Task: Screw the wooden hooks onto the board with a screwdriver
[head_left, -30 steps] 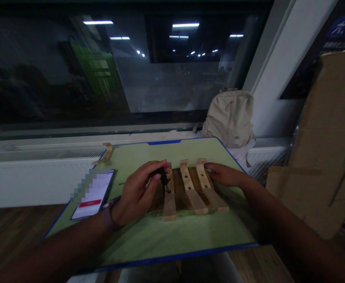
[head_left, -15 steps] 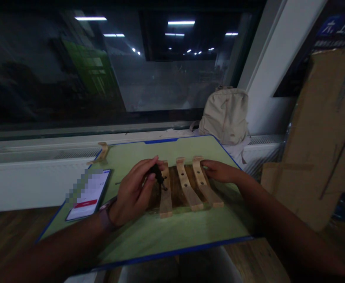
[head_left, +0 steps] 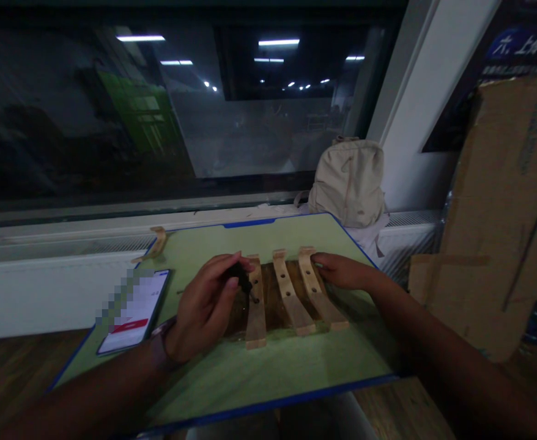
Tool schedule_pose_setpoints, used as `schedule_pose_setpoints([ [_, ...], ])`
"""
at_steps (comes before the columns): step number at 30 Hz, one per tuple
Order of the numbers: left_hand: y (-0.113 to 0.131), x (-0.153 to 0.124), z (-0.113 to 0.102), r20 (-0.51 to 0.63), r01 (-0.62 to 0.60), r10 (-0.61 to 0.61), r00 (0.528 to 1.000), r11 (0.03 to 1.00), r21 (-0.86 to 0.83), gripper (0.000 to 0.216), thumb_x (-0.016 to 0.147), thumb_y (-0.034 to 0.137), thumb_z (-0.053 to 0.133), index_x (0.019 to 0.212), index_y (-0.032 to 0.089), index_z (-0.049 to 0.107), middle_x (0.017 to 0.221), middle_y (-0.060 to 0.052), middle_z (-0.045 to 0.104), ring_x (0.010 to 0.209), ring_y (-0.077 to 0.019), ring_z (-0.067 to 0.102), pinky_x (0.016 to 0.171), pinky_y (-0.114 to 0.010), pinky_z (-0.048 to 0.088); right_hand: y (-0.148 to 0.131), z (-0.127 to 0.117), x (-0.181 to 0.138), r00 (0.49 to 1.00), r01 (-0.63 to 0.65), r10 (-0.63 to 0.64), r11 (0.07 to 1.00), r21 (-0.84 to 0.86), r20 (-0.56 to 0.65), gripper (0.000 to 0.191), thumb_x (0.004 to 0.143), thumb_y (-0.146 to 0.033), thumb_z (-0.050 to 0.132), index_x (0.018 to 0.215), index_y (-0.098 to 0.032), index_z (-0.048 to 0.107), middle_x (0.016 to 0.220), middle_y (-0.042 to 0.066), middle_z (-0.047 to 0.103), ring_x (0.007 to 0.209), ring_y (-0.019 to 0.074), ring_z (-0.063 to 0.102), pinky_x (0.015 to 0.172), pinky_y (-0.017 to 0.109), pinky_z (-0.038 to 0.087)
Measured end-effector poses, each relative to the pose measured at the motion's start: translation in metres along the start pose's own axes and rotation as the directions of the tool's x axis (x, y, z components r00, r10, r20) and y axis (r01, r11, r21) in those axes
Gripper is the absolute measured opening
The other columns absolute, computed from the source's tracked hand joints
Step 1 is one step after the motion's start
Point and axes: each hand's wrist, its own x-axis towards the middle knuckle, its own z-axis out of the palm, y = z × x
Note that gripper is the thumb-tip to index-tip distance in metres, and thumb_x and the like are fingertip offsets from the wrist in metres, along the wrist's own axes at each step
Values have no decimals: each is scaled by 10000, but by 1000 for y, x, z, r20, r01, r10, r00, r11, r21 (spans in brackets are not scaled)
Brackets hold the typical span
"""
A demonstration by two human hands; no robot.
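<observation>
A dark wooden board [head_left: 275,305] lies on a green mat [head_left: 250,366], with three pale wooden hook-shaped slats [head_left: 288,292] across it, each with small holes. My left hand [head_left: 207,302] pinches a small black tool [head_left: 241,276] with a thin tip against the leftmost slat [head_left: 254,305]. My right hand [head_left: 342,272] rests flat on the far end of the rightmost slat [head_left: 317,287] and steadies it.
A phone [head_left: 133,311] with a lit screen lies on the mat's left. A spare wooden hook [head_left: 156,243] sits at the mat's far left corner. A beige backpack [head_left: 348,180] leans on the sill; a cardboard box [head_left: 498,208] stands at right.
The view shifted slightly. My left hand with the black tool stays on the leftmost slat, turning a little. The right hand has not moved.
</observation>
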Motion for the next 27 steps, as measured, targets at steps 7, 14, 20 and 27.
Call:
schedule_pose_setpoints([
  [7,4,7,-5,41,-88,87,995,995,43,367,931,130,634,1262,288,645,1102,-65,614,1003,-182,638,814,-311,570,2,-1,-2,1000,-20,20,1000,-16,-24,259,966,-195,454,1082,-160,683,1169,144,750,1093,272,700,983,404,534],
  [14,-2,0,4,109,41,-29,994,994,-102,519,1025,108,417,1510,294,407,1193,-83,655,1106,-181,643,970,-361,534,-2,-2,0,999,-47,47,999,-11,-4,282,954,-198,441,1071,-151,694,1157,162,752,1074,291,704,962,419,538],
  [20,5,6,-3,148,-80,89,985,994,-68,374,948,179,624,1307,280,592,1191,-99,574,1144,-225,589,951,-393,543,0,-2,0,999,-21,23,999,39,-33,260,932,-221,473,1024,-174,712,1134,139,764,1061,292,709,972,419,541],
  [27,7,11,1,-37,-68,72,997,991,115,337,972,105,550,1255,264,639,1014,-41,595,934,-147,614,784,-275,537,4,-3,-1,1000,-7,8,999,50,-13,347,932,-314,470,1146,-184,711,1206,139,748,1154,317,690,1028,474,530],
])
